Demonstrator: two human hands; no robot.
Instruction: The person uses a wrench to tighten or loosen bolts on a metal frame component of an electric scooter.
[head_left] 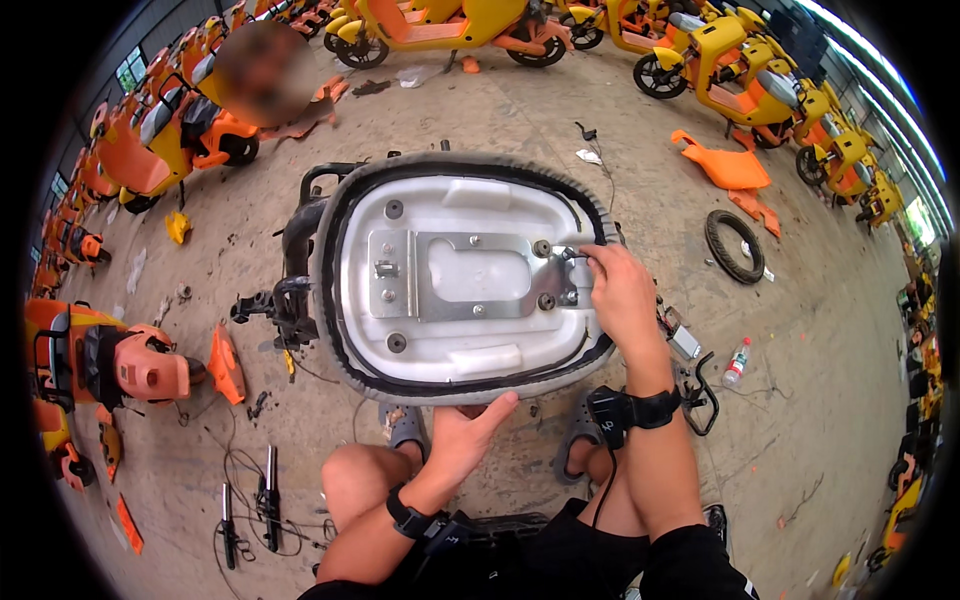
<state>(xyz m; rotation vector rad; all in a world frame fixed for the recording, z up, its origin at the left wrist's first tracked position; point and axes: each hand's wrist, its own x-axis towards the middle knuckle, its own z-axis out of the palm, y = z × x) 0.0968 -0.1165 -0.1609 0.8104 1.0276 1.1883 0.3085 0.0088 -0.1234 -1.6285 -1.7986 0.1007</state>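
An upturned scooter seat (372,270) shows a white plastic underside, a dark rim, several rubber pads and a silver metal bracket (400,275) with bolts. My left hand (462,438) grips the seat's near edge, its thumb on the rim and fingers hidden underneath. My right hand (625,295) is at the bracket's right end, fingertips pinched around a small bolt or fitting (571,254), partly hidden by them. A black metal frame (298,230) shows behind the seat's left side.
Yellow and orange scooters (710,80) line the back and sides. On the concrete floor lie a tire (730,250), orange panels (720,165), a plastic bottle (738,362), a bent black bar (705,405) and two black-and-silver tubes (270,500) with cables.
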